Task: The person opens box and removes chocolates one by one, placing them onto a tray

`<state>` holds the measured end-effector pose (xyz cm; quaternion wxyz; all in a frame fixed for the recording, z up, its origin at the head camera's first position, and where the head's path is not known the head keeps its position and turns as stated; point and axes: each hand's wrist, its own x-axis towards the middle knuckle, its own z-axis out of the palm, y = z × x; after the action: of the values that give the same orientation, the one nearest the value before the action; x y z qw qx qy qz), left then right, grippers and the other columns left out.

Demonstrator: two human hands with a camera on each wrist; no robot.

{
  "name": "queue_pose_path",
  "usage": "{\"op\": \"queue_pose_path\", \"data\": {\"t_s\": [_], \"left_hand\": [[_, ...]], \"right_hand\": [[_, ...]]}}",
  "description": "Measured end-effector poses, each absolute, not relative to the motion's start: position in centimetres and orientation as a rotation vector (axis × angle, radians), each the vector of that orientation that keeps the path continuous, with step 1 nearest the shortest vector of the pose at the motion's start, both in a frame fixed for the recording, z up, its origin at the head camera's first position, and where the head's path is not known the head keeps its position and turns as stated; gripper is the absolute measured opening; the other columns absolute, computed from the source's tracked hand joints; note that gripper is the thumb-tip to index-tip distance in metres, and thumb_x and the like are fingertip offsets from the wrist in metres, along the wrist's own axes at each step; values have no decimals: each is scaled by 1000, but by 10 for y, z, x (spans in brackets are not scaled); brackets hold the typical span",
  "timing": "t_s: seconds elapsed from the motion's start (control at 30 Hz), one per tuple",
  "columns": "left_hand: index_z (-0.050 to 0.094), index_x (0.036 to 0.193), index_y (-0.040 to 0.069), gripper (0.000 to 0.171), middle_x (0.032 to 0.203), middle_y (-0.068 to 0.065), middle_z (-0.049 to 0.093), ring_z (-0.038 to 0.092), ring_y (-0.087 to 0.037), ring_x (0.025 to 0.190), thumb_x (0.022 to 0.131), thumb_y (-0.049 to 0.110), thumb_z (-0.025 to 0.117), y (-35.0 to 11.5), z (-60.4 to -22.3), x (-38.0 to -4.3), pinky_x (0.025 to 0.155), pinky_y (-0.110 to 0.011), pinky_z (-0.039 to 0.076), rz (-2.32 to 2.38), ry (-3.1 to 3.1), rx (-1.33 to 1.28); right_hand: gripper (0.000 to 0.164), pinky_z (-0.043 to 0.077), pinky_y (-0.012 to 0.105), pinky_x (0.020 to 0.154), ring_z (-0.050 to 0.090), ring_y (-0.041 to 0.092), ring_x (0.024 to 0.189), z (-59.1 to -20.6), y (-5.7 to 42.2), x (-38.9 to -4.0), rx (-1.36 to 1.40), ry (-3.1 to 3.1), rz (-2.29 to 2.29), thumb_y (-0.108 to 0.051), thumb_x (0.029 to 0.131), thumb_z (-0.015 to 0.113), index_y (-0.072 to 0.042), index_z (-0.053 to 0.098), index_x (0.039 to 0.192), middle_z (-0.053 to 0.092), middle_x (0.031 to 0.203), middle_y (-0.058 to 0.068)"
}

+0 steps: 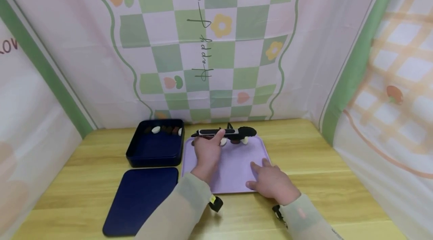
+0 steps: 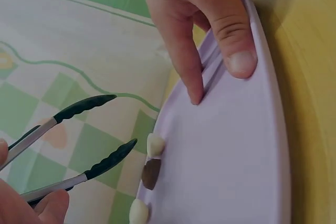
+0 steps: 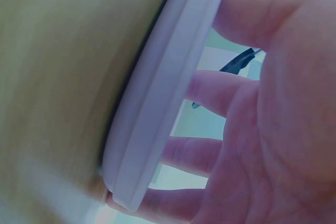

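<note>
My left hand [image 1: 207, 155] grips black-and-silver tongs [image 1: 216, 132] above the far part of a lilac tray [image 1: 233, 168]. In the left wrist view the two dark, ridged tong tips [image 2: 111, 160] are spread apart with nothing between them. Close by, along the tray's far edge, lie a white stone-like piece [image 2: 155, 145], a brown piece [image 2: 151, 174] and another white piece [image 2: 139, 212]. My right hand [image 1: 270, 181] rests at the tray's near right corner, fingers spread, fingertips on its surface. The left hand hides part of the row.
Left of the tray stands a dark blue open box [image 1: 152, 161] with several white and brown pieces [image 1: 156, 129] at its far side. A flat dark blue lid [image 1: 149, 191] lies in front of it on the wooden table [image 1: 321, 195]. A patterned curtain [image 1: 220, 55] hangs behind.
</note>
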<state>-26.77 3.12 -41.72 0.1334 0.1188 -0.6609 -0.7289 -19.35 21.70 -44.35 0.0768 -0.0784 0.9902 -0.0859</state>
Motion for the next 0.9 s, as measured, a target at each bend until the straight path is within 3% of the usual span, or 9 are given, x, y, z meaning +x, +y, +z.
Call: {"op": "queue_pose_path", "data": {"t_s": [0.3, 0.5, 0.7, 0.9], "left_hand": [[69, 94, 9, 32, 81, -3, 68, 62, -17, 72, 81, 33, 86, 17, -409, -265, 66, -34, 53, -2049, -1970, 306], [65, 106, 4, 38, 87, -7, 69, 64, -17, 77, 82, 27, 85, 0, -407, -266, 71, -32, 55, -2092, -1873, 275], [62, 105, 6, 38, 83, -8, 66, 62, -19, 72, 82, 23, 86, -32, -395, -267, 65, -33, 54, -2042, -1815, 330], [58, 106, 4, 43, 84, -8, 64, 62, -20, 73, 80, 24, 87, -76, -377, -269, 70, -34, 55, -2046, -1679, 255]], "right_hand": [[74, 39, 76, 89, 38, 71, 116, -442, 217, -192, -242, 2970, -265, -52, 90, 68, -5, 51, 145, 31, 147, 39], [74, 38, 75, 90, 38, 70, 117, -442, 216, -193, -243, 2965, -258, -51, 90, 68, -4, 51, 144, 31, 147, 40], [74, 39, 75, 90, 38, 70, 117, -444, 215, -194, -256, 2958, -250, -52, 90, 67, -4, 51, 144, 31, 146, 40], [74, 39, 76, 88, 38, 71, 115, -445, 216, -193, -261, 2971, -246, -52, 90, 67, -4, 51, 144, 31, 146, 40]]}}
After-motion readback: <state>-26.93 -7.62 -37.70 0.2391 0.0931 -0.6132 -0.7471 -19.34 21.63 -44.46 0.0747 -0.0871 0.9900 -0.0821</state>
